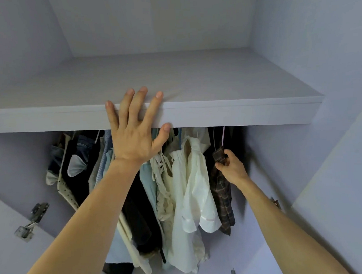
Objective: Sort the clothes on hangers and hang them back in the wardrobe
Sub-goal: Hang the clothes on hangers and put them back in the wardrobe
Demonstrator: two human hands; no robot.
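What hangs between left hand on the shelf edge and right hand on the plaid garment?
Head view: a cream lace top and a white blouse hang between left hand and right hand, which grips the plaid garment.

Head view looks straight into the wardrobe [297, 57], close up.

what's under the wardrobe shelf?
Hung clothes: jeans, a white blouse, a plaid garment pinched by the right hand. The left hand rests on the shelf edge. The shelf front hides the rail.
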